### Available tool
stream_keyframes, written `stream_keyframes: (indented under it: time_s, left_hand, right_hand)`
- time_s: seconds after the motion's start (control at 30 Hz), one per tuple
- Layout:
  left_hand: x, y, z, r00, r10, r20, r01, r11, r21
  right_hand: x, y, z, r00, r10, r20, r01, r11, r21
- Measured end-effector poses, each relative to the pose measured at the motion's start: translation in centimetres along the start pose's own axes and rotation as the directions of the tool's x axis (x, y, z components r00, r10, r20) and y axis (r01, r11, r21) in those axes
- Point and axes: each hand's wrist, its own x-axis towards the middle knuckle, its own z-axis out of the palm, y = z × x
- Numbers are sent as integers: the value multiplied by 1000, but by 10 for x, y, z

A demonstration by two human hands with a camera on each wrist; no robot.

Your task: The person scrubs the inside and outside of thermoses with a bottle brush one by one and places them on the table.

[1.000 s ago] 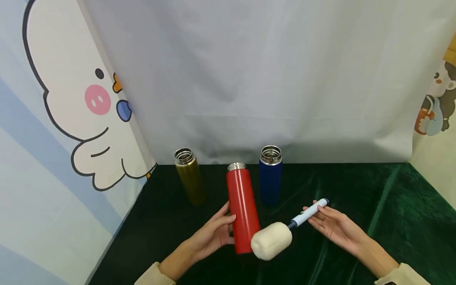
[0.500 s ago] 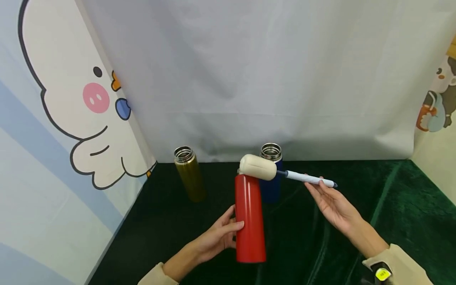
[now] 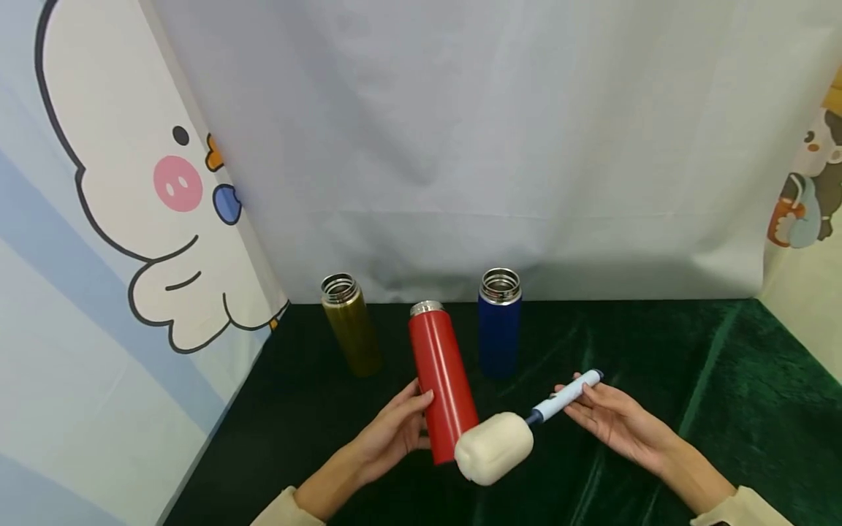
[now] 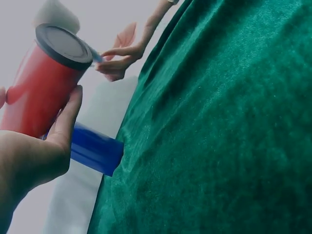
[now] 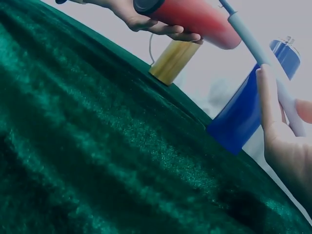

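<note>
Since the cloth is creased, anything standing on it could rock if bumped; the blue bottle, just beyond the held things, looks more exposed than the gold bottle farther left. The red bottle is in the air above the cloth, tilted, near the middle of the head view, clamped between the thumb and fingers of the left hand. Its glossy side may let it slide or twist out, as the hand reaches round from one side only. The brush, pinched by the right hand, could swing: its bulk lies far from the fingers, so a loose pinch would let it droop and hit the red bottle. Whether the two touch, I cannot tell.

For looks, the red bottle is a plain, shiny cylinder with a bare metal neck and a dark-rimmed base, pale at its centre. The brush runs from a fat, rounded cream sponge through a short dark shaft to a slim pale-blue handle with a dark tip.
</note>
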Motion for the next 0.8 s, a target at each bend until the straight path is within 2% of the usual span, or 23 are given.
stream_keyframes:
  time_s: [0.13,0.23,0.37,0.47,0.53,0.63,0.8]
  left_hand:
    - [0,-1,3,1000,-1,-4,1,1000,20]
    - [1,-3,6,1000,-21,11,20,999,50]
    - [2,-6,10,997,-52,57,48,996,77]
    - [3,-6,12,995,-57,78,54,998,44]
    - [2,-5,11,996,-43,78,43,999,7]
    - [1,-4,8,999,-12,52,14,999,-38]
    - [-1,0,4,999,13,-35,-14,999,-31]
  right_hand:
    - [4,-1,4,1000,-22,-18,21,1000,-9]
    - [11,-3,15,993,-88,-78,94,992,82]
    - [19,-7,31,968,-205,-141,235,942,238]
    - [21,-8,36,955,-237,-178,278,923,266]
    - [18,-5,34,956,-209,-206,258,933,250]
    - [12,0,26,966,-124,-226,177,957,232]
    - [2,6,10,988,-19,-152,45,984,173]
